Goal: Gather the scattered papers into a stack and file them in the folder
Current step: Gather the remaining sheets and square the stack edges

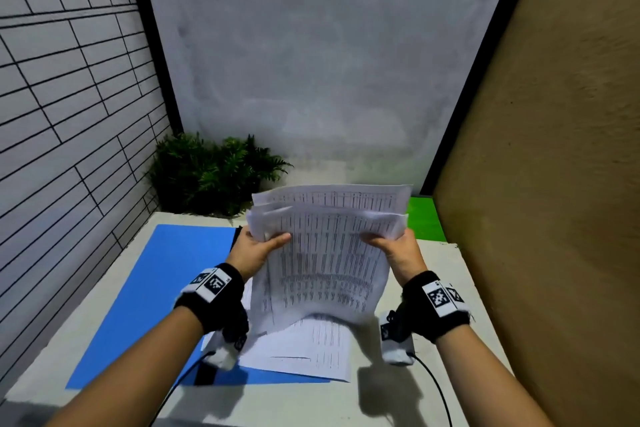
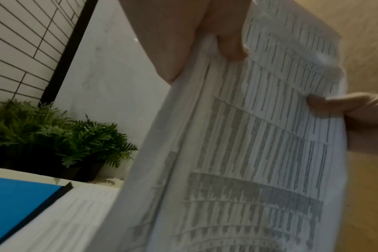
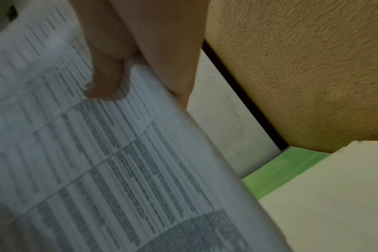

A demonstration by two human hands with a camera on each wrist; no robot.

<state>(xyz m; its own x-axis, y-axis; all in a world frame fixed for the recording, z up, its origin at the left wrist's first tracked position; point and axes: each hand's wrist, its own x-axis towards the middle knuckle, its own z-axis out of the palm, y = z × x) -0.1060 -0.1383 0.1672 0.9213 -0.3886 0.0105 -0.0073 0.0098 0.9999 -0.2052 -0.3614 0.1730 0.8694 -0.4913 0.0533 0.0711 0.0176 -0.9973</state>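
Head view shows my left hand (image 1: 254, 250) gripping the left edge of the papers (image 1: 325, 253), thumb on the printed front, the other fingers hidden behind. My right hand (image 1: 398, 253) grips the right edge of the papers the same way. Between them the papers stand almost upright, top edges uneven and fanned, bottom edges curling down onto one more sheet (image 1: 304, 350) lying flat under the papers. Left wrist view shows my left thumb (image 2: 231, 46) pressed on the printed face and the right thumb (image 2: 334, 104) at the far edge. Right wrist view shows my right thumb (image 3: 104, 80) on the sheets, which are blurred there.

That flat sheet lies partly on the folder (image 1: 138, 295), blue and spread out left of the papers. All of it rests on the table (image 1: 433, 288). Behind the papers, to their left, sits a plant (image 1: 211, 173); behind them to their right a green patch (image 1: 424, 220) shows.
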